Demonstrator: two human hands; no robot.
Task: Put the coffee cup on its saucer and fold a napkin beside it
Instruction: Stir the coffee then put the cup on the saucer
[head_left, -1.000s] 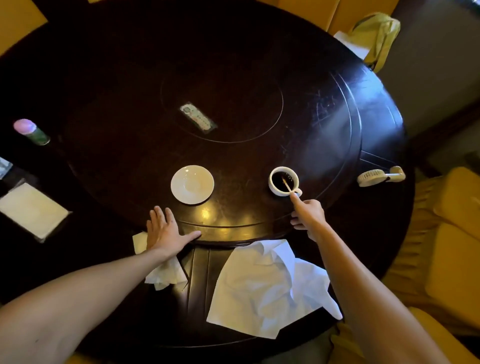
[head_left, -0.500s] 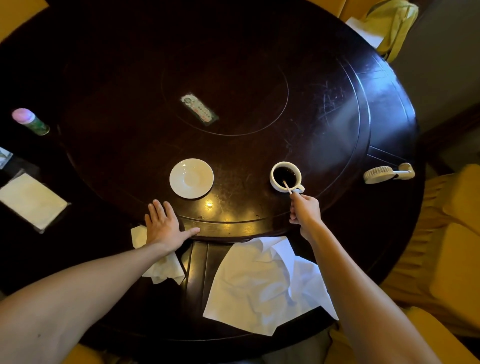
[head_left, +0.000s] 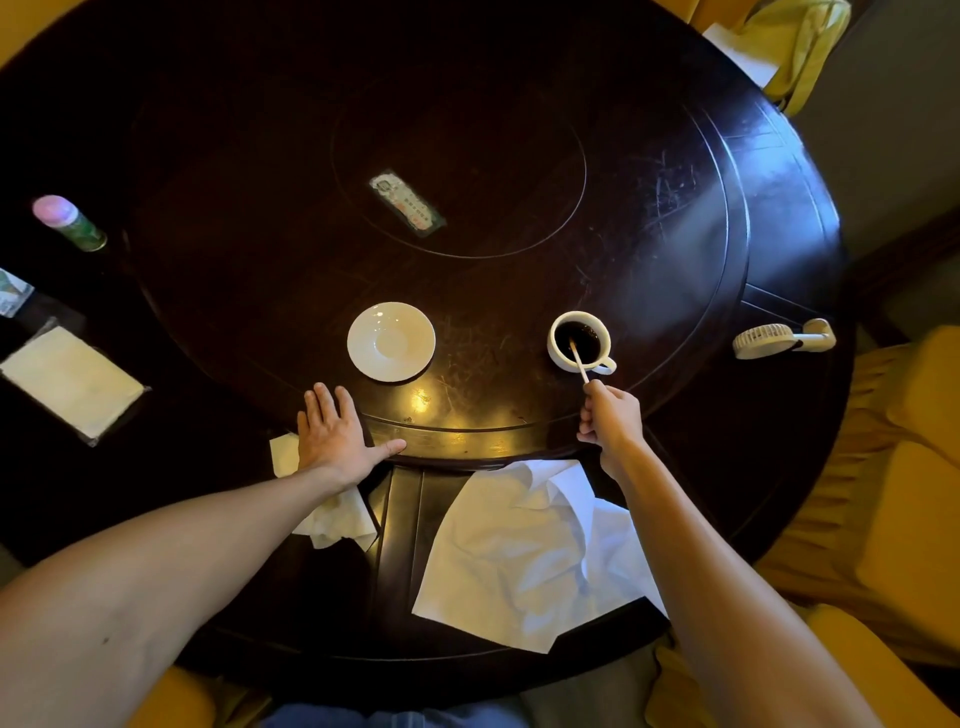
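A white coffee cup (head_left: 579, 340) full of dark coffee stands on the dark round table (head_left: 519, 208), to the right of an empty white saucer (head_left: 390, 341). My right hand (head_left: 610, 423) pinches a thin stir stick (head_left: 578, 359) whose tip dips into the coffee. My left hand (head_left: 335, 436) lies flat with fingers spread on the table, just below the saucer, its wrist over a small crumpled tissue (head_left: 332, 514). A large white cloth napkin (head_left: 530, 551) lies rumpled at the near edge between my arms.
A small hand-held fan (head_left: 782, 340) lies at the right rim. A card (head_left: 408, 203) lies at the table's centre. At the left are a pink-capped bottle (head_left: 67, 222) and a flat tissue pack (head_left: 70, 382). Yellow chairs (head_left: 904, 467) surround the table.
My right hand has drawn back slightly from the cup, with the stir stick still in the coffee. My left hand has stayed flat in place. The camera has shifted a little.
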